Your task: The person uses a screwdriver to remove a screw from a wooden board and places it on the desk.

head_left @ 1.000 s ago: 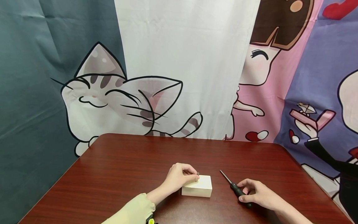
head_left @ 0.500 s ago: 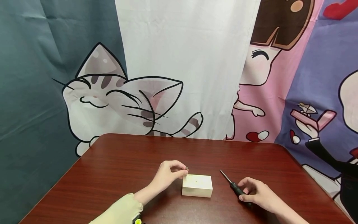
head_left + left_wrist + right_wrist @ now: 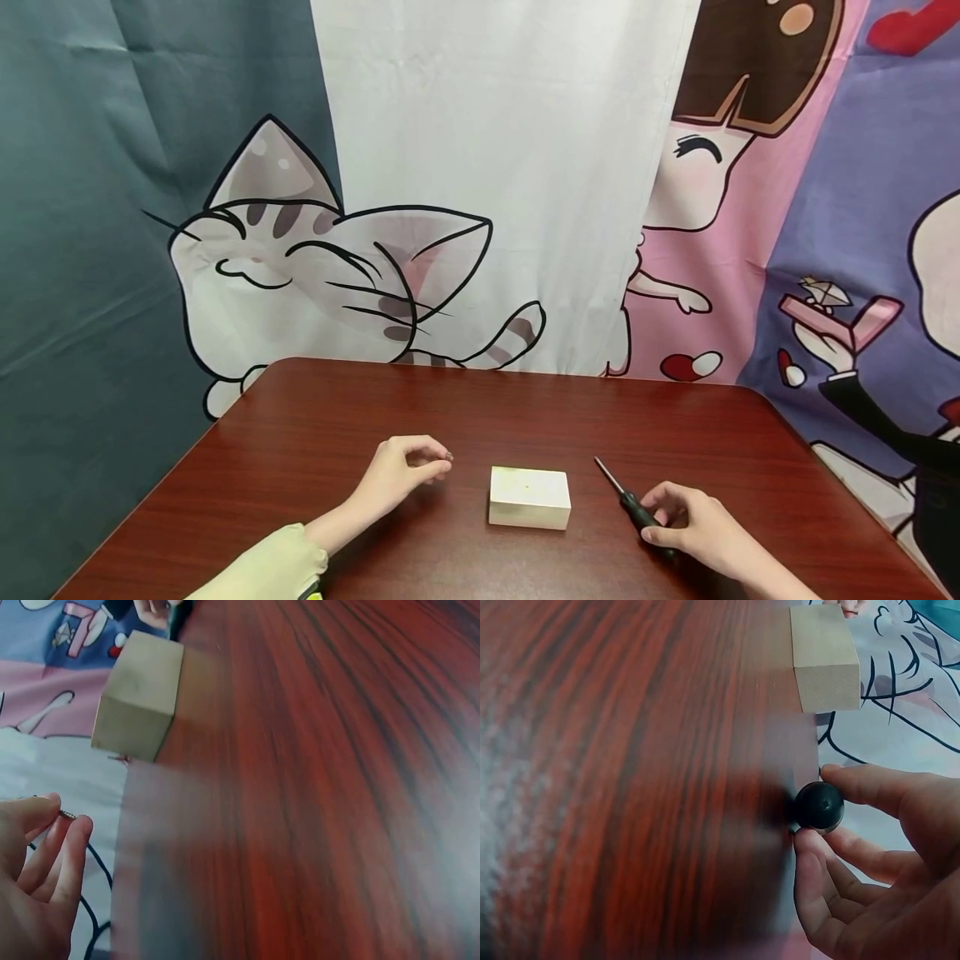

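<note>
Between thumb and fingertips my left hand (image 3: pixel 396 472) pinches a small screw (image 3: pixel 67 815), its threads showing in the left wrist view. That hand is over the table to the left of a pale wooden block (image 3: pixel 529 498). A small mark, like a hole, shows in the middle of the block's top. My right hand (image 3: pixel 693 525) grips the black handle of a screwdriver (image 3: pixel 636 510) right of the block, its metal shaft pointing away and to the left. In the right wrist view the round handle end (image 3: pixel 821 806) sits between thumb and fingers.
The reddish-brown wooden table (image 3: pixel 360 400) has rounded far corners. Behind it hangs a cartoon-printed curtain (image 3: pixel 480 167) with a cat and other figures.
My left hand has lifted off the block's top and moved left with the screw, uncovering the mark there. My right hand stays nearly in place with the screwdriver.
</note>
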The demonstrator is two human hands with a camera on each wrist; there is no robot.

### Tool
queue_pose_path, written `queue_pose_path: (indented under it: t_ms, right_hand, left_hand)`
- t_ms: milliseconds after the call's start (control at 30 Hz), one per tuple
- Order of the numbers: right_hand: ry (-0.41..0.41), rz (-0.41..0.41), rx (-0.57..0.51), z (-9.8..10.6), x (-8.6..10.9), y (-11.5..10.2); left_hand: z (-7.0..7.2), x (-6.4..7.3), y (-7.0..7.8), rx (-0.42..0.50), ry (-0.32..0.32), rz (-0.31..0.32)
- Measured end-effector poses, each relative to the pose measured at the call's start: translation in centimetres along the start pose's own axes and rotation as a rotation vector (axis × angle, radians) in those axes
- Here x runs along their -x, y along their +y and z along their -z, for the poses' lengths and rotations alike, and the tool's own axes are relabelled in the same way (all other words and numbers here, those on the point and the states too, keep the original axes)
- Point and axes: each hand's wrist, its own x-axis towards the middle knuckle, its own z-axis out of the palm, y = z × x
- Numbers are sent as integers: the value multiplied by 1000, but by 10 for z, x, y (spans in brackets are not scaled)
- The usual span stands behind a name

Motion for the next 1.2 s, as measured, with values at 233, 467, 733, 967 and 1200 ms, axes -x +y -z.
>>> queue_pose_path:
  t_ms: [233, 467, 733, 967, 1200]
  right_hand:
    - [2, 4, 14, 0, 2, -1]
    - [-6, -1, 12, 1, 3, -1]
    - [-6, 3, 9, 1, 3, 0]
    - [-7, 14, 10, 2, 3, 1]
    - [-14, 23, 6, 1, 3, 1]
  left_hand:
    - [18, 6, -12, -34, -13, 37]
    - [35, 8, -19, -124, 9, 73]
    - [51, 11, -28, -247, 41, 116]
    - [59, 12, -30, -369, 67, 132]
    - [59, 17, -40, -474, 49, 145]
